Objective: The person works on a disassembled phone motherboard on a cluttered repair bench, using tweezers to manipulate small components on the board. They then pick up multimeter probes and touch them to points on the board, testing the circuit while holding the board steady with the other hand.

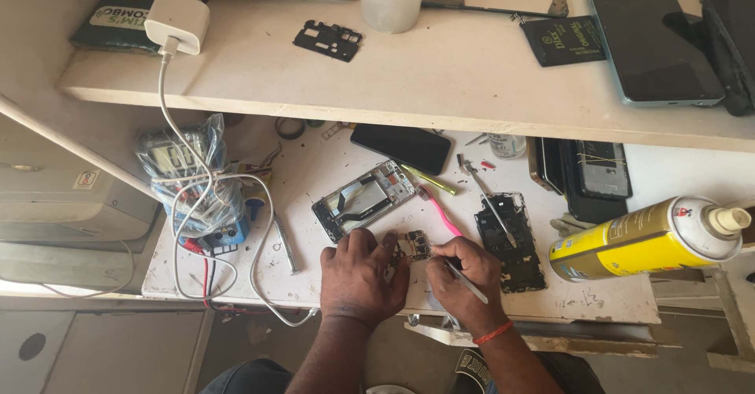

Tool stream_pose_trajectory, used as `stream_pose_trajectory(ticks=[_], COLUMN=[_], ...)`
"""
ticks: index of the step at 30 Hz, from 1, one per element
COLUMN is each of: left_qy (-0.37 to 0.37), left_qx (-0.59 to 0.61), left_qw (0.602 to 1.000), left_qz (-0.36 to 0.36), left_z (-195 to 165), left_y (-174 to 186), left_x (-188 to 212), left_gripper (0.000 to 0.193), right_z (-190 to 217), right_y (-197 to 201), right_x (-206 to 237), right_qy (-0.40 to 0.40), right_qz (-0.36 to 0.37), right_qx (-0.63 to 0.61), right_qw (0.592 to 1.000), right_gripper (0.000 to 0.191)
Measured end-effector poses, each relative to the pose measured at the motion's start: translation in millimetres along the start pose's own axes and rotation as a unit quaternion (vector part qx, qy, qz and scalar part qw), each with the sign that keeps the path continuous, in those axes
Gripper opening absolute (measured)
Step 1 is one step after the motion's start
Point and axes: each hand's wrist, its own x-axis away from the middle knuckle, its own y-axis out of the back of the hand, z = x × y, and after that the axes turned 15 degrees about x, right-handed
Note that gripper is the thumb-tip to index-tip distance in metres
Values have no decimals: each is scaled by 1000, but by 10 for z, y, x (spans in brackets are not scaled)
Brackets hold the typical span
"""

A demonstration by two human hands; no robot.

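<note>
Biggest worry on this bench is the yellow spray can [646, 237] lying on its side at the right edge of the worktable [314, 175]; I'd guess one elbow bump sends it rolling into the black back cover [510, 242] or off the table. Next, the opened phone frame [363, 199] sits just beyond the hands with the pink toothbrush [440, 213] beside it, easy to knock. The loose white charger cable [182, 205] on the left could snag a wrist. Smallest and riskiest: the little circuit board [414, 245], near the front edge between both hands. Left hand [360, 274] has fingers pressed down pinning it; right hand [462, 276] is pinched shut around a thin metal tool [465, 281]. A slip there could probably scratch the board.
</note>
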Motion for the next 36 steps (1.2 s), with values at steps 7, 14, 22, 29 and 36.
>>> stream_pose_trajectory(ticks=[7, 14, 22, 29, 36], left_qy=[-1, -4, -7, 4, 11], left_qx=[7, 5, 1, 4, 8], left_qw=[1000, 1000, 1000, 1000, 1000], left_qz=[-4, -5, -8, 2, 17], left_z=[-1, 10, 13, -4, -15], left_y=[-2, -7, -5, 10, 28], left_x=[1, 2, 0, 1, -9], left_gripper=[42, 42, 42, 42, 48], right_z=[3, -13, -40, 27, 194], right_y=[5, -1, 18, 10, 93], right_x=[14, 11, 31, 16, -76], right_qy=[-14, -18, -35, -63, 78], right_qz=[6, 11, 17, 27, 32], right_qx=[3, -2, -22, -94, 1], right_qw=[1000, 1000, 999, 993, 996], right_gripper=[10, 11, 8, 18, 24])
